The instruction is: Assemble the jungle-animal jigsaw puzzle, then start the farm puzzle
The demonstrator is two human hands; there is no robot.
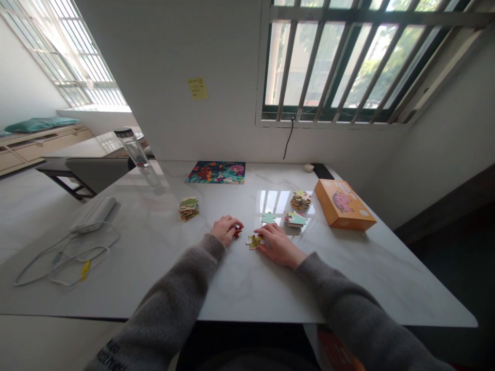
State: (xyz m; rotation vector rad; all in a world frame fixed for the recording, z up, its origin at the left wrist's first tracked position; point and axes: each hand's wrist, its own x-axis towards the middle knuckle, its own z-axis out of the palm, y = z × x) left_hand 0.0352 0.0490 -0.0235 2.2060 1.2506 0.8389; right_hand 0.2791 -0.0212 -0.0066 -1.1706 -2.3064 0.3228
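"Pieces of a jigsaw, and two hands on them. Take the spot between the hands as the clock's centre, wall at twelve. What does each hand have?"

"At nine, the left hand (pixel 225 230) has thumb and fingertips pinched around a red piece (pixel 237 233). At three, the right hand (pixel 279 244) has its fingers bent, thumb and fingertips closed about the near edge of a yellow-green piece (pixel 253 241), which lies on the table (pixel 247 288) by the centre."

"How far along does it look?"

"Early, I'd judge. The red piece and the yellow-green one are apart, with bare tabletop between. Whether the yellow-green patch is one piece or two joined, I can't tell; fingers cover part of it."

"And the others?"

"A pale green piece (pixel 268 218) lies alone between one and two. The rest sit stacked: a left pile (pixel 189 208) at ten, a far pile (pixel 300 200) at two, and a near pile (pixel 295 220) just before three. I see no larger assembled section."

"Anything behind?"

"A colourful picture sheet (pixel 218 172) at eleven, and an orange box (pixel 344 205) between two and three, beyond the piles."
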